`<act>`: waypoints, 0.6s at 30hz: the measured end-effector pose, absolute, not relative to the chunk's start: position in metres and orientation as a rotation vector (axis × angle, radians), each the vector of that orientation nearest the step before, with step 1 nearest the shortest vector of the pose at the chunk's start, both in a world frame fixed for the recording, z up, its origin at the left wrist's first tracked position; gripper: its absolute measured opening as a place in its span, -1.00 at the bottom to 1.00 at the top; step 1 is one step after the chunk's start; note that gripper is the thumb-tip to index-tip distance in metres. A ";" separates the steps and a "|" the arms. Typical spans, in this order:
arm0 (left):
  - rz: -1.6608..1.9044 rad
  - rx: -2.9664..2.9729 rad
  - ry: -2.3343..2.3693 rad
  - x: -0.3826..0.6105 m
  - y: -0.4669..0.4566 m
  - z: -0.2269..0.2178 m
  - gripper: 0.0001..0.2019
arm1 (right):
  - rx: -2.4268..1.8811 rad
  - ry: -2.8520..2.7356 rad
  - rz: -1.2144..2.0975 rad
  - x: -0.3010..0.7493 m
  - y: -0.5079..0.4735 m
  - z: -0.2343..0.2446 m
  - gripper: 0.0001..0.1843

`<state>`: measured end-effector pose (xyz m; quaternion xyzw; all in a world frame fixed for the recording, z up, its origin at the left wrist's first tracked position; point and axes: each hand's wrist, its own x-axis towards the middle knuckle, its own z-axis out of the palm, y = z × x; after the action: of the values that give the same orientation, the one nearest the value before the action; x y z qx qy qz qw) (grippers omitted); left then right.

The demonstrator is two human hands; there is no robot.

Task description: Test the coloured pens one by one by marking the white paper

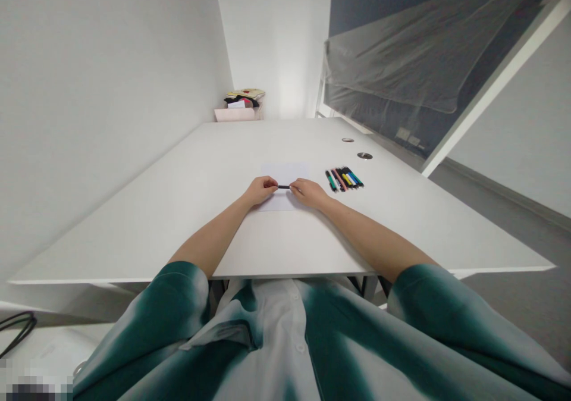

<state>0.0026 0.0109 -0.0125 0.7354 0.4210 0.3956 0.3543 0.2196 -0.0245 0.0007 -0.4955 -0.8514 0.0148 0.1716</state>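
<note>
Short black pen [284, 187] is pinched at each end by the left grip [263, 190] and right grip [303, 192]. Level holding above the paper [285, 172] is best.

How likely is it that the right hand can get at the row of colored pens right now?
Likely yes. The right hand lies close to the colored pens, with nothing standing between them on the desk. It would probably first release the small black cylinder it pinches with the left hand.

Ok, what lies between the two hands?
A short black pen-like rod, held at its ends by the left hand and right hand, over a white paper sheet; head view.
</note>
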 end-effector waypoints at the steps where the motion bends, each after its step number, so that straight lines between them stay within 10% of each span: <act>1: 1.017 1.912 1.094 0.003 0.010 -0.012 -0.83 | -1.415 -2.412 0.054 0.219 -0.024 0.001 -0.66; 18: 0.956 1.973 1.142 0.003 0.006 -0.009 -0.83 | -1.445 -2.439 0.073 0.220 -0.023 0.002 -0.65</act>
<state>0.0027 0.0058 -0.0085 0.7537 0.4365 0.3652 0.3287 0.2204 -0.0229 0.0015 -0.5036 -0.8500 0.0255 0.1524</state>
